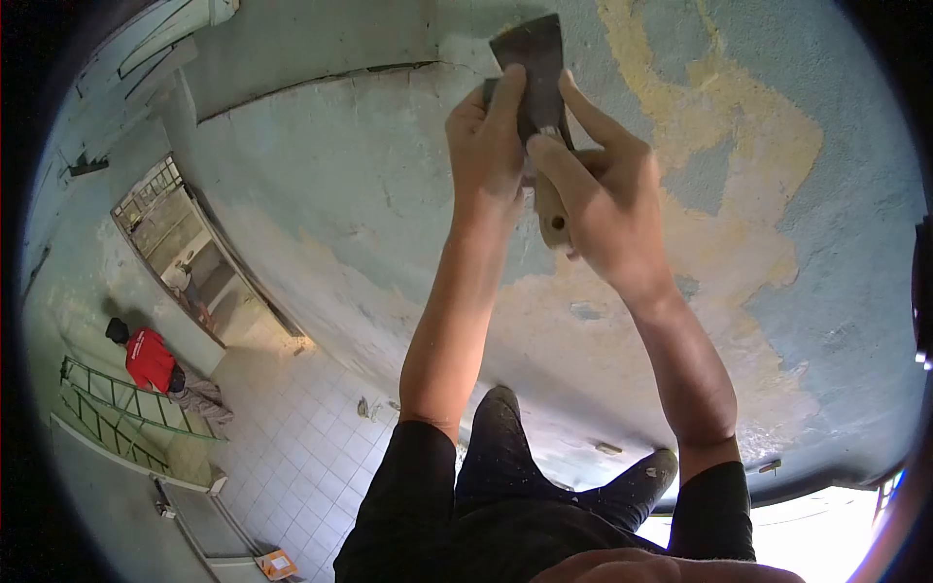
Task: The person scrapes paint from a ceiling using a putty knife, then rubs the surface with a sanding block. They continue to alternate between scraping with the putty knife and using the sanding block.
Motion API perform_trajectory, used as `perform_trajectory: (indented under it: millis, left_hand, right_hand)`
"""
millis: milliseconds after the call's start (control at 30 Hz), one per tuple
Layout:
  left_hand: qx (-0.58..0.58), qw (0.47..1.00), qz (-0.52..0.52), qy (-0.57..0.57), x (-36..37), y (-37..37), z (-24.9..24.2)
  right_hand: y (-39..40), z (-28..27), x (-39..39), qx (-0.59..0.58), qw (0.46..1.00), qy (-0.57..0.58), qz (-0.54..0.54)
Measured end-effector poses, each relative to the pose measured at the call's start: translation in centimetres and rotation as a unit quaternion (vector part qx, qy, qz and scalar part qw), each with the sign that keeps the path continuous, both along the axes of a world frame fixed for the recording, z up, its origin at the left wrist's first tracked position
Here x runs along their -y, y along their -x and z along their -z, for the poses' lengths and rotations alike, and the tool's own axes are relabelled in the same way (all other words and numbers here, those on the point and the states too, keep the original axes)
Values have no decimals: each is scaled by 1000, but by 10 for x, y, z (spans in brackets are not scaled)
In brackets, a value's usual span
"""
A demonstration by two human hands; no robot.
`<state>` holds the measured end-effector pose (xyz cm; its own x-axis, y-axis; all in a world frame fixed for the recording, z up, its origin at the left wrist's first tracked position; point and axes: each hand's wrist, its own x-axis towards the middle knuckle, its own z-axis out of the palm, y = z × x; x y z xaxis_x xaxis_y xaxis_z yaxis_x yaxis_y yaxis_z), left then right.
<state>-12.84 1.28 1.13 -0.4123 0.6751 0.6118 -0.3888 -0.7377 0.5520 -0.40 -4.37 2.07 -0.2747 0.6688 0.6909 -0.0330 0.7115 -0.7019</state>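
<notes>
A putty knife (540, 83) with a wide dark blade and a pale handle with a hole in it is held up in front of the wall. My right hand (614, 209) is closed around the handle, with one finger stretched along the blade's edge. My left hand (486, 146) pinches the blade from the other side, its thumb lying on the metal. A small dark edge shows behind the left thumb; I cannot make out what it belongs to. Behind both hands is the wall (389, 185), pale blue-green with patches of peeled yellowish paint.
Far left, a person in a red shirt (151, 360) stands beside a green metal ladder (136, 394). Another person (183, 282) shows through a doorway. White tiles (301, 437) cover the floor. An orange box (277, 565) sits at lower left. A crack runs along the upper wall.
</notes>
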Motion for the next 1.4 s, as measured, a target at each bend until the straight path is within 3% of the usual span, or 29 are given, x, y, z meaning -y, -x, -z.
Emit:
perform_trajectory:
  millis: [100,400,533,1233,1333,1400]
  left_hand:
    - [-9,1000,5,2,2,11,-14]
    - [9,999,7,44,15,9,5]
    - [23,1000,7,-2,4,2,5]
    - [22,999,-21,21,13,2,6]
    - [34,999,-36,18,6,0,6]
    - [38,999,-13,11,6,4,7]
  right_hand:
    - [7,-14,-5,-31,997,40,-59]
    - [3,-13,9,-22,994,82,-64]
    - [-6,-9,-3,10,997,56,-50]
    - [-8,-14,-6,15,993,63,-95]
    - [-12,-13,-10,40,996,65,-43]
    - [-10,-15,-14,16,992,69,-106]
